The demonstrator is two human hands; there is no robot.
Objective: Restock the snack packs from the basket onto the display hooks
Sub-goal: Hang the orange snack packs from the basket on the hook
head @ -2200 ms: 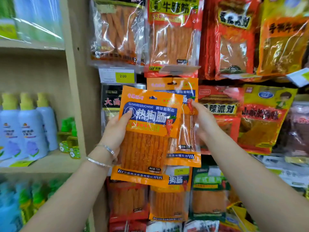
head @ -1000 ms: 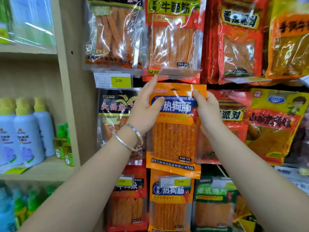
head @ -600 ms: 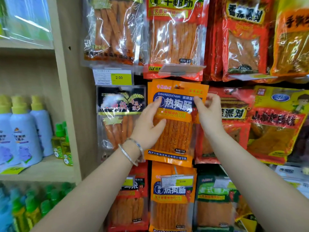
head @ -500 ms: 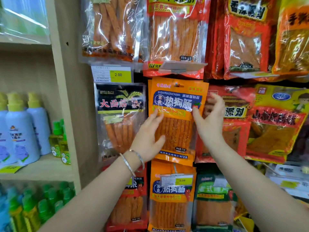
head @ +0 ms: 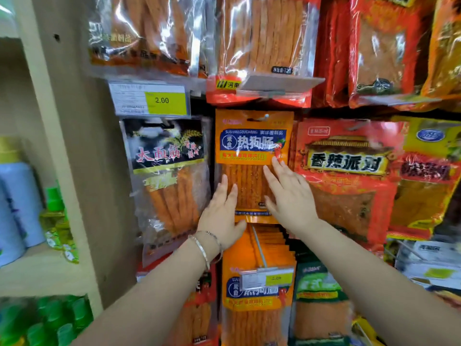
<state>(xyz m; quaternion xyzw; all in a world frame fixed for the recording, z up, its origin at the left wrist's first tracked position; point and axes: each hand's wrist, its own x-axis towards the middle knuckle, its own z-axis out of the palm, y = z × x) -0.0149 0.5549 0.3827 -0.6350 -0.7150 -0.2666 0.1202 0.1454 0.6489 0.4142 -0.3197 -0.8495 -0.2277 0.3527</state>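
Both hands lie flat, fingers straight and slightly spread, gripping nothing. I see my left hand (head: 222, 216) against the lower left edge of the orange snack pack (head: 252, 136) and my right hand (head: 287, 196) resting on its clear window. That pack hangs on a display hook (head: 266, 116), just below and right of the yellow price tag (head: 166, 100). A black pack (head: 167, 151) hangs directly under the tag.
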